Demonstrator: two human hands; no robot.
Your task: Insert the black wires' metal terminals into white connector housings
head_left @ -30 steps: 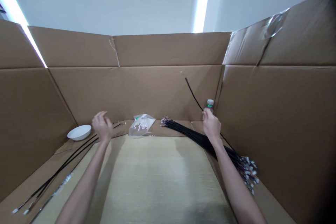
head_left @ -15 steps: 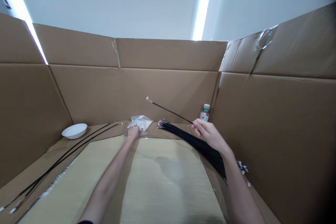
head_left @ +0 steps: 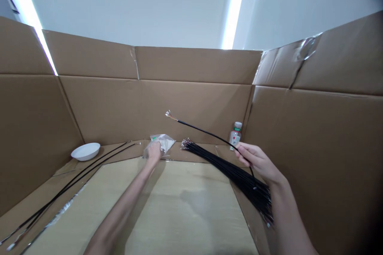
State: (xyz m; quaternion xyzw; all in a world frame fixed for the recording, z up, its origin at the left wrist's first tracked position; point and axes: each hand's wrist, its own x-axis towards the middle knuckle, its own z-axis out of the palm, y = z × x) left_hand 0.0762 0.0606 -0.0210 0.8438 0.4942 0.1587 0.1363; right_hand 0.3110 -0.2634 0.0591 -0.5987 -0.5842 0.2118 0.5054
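My right hand (head_left: 254,158) is closed on a black cable (head_left: 206,131), whose far end, with thin coloured wires and a white connector, points up and left in the air. Under and beside that hand lies a thick bundle of black cables (head_left: 224,167), running from the back middle towards the right. At the back, my left hand (head_left: 154,151) is at a clear plastic bag (head_left: 165,143) with white contents. Its fingertips are in or behind the plastic, so what they hold, if anything, is hidden.
A white bowl (head_left: 85,152) sits at the back left, near a few black cables (head_left: 67,183) lying lengthwise. A small bottle (head_left: 235,135) stands at the back right. Cardboard walls (head_left: 194,111) surround the pale board (head_left: 185,207).
My right hand has moved right and slightly down, drawing the cable with it; more of the cable shows above the bundle. My left hand stays at the bag.
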